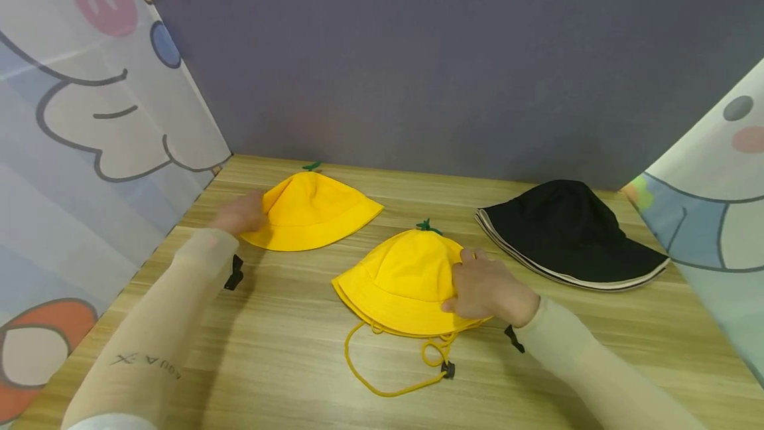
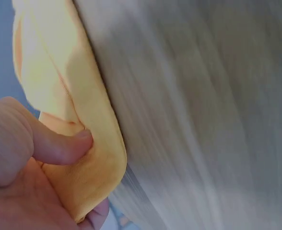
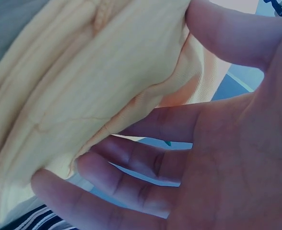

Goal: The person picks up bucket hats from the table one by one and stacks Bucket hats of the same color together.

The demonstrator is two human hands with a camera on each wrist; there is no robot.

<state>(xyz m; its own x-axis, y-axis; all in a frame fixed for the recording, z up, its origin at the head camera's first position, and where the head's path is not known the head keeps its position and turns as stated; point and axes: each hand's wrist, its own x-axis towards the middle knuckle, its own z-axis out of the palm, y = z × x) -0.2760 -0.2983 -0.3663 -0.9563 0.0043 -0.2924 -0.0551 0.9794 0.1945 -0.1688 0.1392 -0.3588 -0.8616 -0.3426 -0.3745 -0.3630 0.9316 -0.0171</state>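
Observation:
My left hand (image 1: 241,214) pinches the left end of a yellow bucket hat (image 1: 313,208) at the back left, which has a green sprout on top. In the left wrist view the thumb (image 2: 66,146) presses on the brim, with fingers beneath it. A second yellow bucket hat (image 1: 412,271) lies nearer the front, also topped by a green sprout. My right hand (image 1: 486,287) touches its right side, fingers spread and fairly straight along the crown and brim. A yellow chin cord (image 1: 388,393) with a dark toggle (image 1: 447,369) trails from this hat onto the table.
Black bucket hats (image 1: 564,231), with pale-edged brims layered together, lie at the back right of the wooden table (image 1: 286,357). A grey panel (image 1: 430,65) stands behind, and cartoon-printed sheets (image 1: 89,118) flank the table on both sides.

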